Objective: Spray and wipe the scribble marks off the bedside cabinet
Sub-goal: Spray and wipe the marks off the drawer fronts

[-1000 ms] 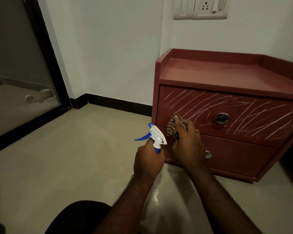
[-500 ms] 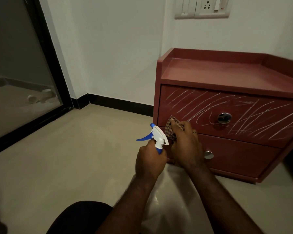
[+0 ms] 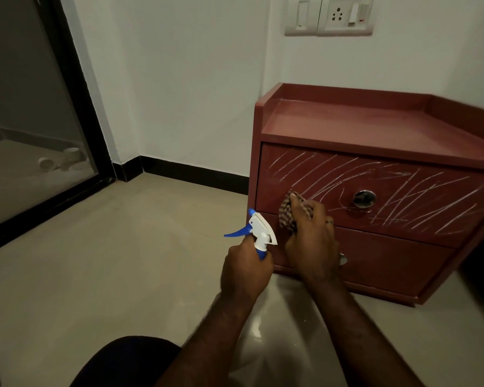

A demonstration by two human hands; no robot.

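Note:
A red bedside cabinet (image 3: 375, 127) stands on the floor against the wall. White scribble marks (image 3: 419, 202) cover its upper drawer front around a round metal knob (image 3: 363, 198). My right hand (image 3: 310, 241) grips a checked cloth (image 3: 287, 212) and holds it against the lower left corner of that drawer. My left hand (image 3: 245, 270) grips a spray bottle with a white and blue trigger head (image 3: 259, 231), just left of the cabinet; the bottle's body is hidden in my hand.
A lower drawer knob (image 3: 342, 258) shows beside my right wrist. A glass door with a black frame (image 3: 76, 88) is at the left. A switch and socket plate (image 3: 330, 15) sits on the wall above. Beige floor tiles (image 3: 109, 261) spread left. My knee (image 3: 126, 361) is at the bottom.
My right hand with the cloth has slid slightly down and left along the drawer's lower left corner. The view has shifted a little; the left hand keeps the sprayer in place.

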